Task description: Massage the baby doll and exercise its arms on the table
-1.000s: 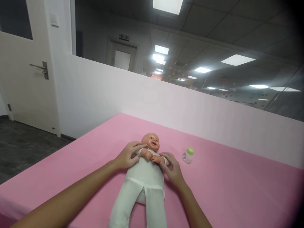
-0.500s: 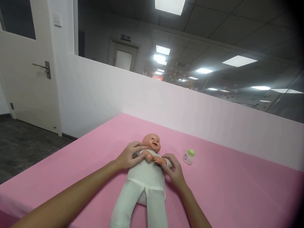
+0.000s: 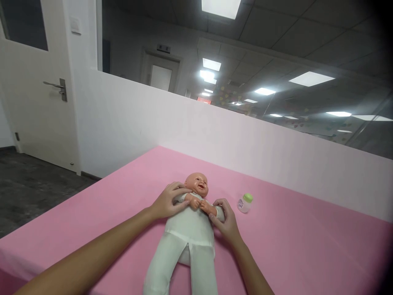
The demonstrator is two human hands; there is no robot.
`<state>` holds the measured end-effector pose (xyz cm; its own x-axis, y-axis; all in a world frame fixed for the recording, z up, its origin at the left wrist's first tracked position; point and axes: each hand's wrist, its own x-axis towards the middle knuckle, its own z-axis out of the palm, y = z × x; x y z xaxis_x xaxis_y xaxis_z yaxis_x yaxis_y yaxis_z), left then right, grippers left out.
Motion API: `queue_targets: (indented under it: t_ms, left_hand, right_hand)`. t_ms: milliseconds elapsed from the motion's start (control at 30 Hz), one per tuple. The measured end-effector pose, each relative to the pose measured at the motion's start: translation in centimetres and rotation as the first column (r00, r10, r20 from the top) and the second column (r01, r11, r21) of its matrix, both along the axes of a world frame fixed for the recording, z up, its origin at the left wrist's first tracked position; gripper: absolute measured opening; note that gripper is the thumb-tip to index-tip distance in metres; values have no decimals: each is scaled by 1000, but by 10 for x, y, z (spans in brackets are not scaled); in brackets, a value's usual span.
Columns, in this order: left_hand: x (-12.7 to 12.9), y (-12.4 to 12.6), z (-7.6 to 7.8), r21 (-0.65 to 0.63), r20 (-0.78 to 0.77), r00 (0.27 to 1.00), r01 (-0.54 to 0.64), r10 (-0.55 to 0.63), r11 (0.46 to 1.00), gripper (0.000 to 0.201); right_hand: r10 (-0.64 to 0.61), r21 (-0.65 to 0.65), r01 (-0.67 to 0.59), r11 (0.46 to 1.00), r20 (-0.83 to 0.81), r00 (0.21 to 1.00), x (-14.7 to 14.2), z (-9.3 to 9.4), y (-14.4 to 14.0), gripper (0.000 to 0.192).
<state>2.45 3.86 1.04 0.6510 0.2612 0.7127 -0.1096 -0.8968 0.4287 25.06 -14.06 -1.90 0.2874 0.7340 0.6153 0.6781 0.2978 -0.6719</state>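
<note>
A doll (image 3: 188, 229) in white clothes lies on its back on the pink tabletop (image 3: 307, 246), head toward the far wall, legs stretched toward the person and running off the bottom edge of the view. Its face is turned up and its small bare arms are drawn in over the chest, the two tiny fists close together.

The left hand (image 3: 167, 202) rests on the doll's shoulder on that side, fingers (image 3: 178, 192) curled loosely over the upper arm and reaching up beside the neck; it grasps the doll there without clenching hard. The right hand (image 3: 225, 221) lies against the other flank, thumb and fingers bent around the doll's sleeve near the elbow, so this hand too has hold of the doll. Both forearms come in from the bottom of the view, one on each side of the body.

A small bottle (image 3: 245, 203) with a green cap lies tipped on its side on the tabletop, near the right hand but apart from it, level with the doll's chest.

Behind the tabletop runs a low white partition (image 3: 245, 143) with dark glass above it that mirrors ceiling lights. A white door (image 3: 33, 102) with a lever handle stands at the left
</note>
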Motion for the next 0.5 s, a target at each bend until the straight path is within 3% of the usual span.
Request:
queue_targets:
  t_ms: [500]
  left_hand:
    - [1, 0, -1, -4, 12, 1000, -5, 5, 1000, 36]
  right_hand:
    - [19, -14, -18, 1000, 69, 997, -3, 4, -1, 18]
